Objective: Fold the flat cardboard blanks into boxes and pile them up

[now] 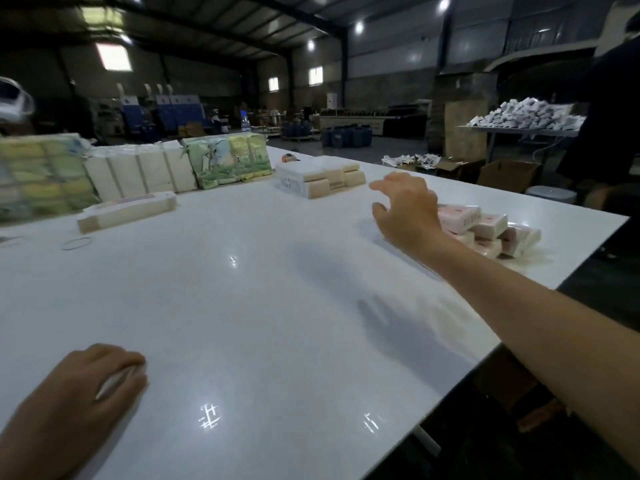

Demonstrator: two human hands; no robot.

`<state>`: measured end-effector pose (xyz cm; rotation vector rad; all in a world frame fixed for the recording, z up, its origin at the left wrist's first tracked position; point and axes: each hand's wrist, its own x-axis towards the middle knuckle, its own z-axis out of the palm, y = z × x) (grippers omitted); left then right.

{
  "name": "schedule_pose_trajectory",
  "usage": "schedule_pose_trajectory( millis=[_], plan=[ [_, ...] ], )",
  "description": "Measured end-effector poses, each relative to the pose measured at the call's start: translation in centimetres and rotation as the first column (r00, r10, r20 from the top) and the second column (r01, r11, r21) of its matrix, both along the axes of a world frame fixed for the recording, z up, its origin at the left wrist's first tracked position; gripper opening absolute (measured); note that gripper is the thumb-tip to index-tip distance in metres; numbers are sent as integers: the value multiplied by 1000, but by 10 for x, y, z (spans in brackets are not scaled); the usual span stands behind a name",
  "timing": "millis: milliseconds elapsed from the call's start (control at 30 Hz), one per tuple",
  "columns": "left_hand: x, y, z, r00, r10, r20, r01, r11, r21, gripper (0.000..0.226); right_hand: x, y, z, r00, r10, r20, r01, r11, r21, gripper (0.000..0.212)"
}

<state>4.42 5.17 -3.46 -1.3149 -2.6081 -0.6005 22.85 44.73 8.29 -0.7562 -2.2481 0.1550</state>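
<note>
Reaching right hand (405, 206) open above pink boxes (485, 230); no grip.

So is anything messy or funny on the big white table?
A little. The pink boxes behind the right hand lie tumbled at mixed angles, not piled straight. A loose rubber band lies alone on the table at the left.

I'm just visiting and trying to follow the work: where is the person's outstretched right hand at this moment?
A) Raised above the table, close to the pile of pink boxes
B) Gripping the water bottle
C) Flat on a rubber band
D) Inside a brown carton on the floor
A: the right hand hangs with fingers spread over the white table, right beside the pink boxes, holding nothing.
</note>
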Motion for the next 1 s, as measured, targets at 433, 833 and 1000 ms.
schedule_pose_trajectory(
  millis=[433, 833, 1000],
  plan=[
    [39, 8, 18, 989, 141, -40, -131, 971, 198, 13, -98, -203, -97, 675, 591, 442, -613, 782, -111, 31],
    [6, -18, 65, 916, 275, 291, -348, 907, 237, 24, -99, -194, -105, 692, 630, 352, -641, 761, -101, 35],
    [-59, -118, 101, 662, 730, 170, -736, 676, -33, 55, -98, -195, -104, 697, 640, 324, -636, 760, -133, 32]
  ],
)
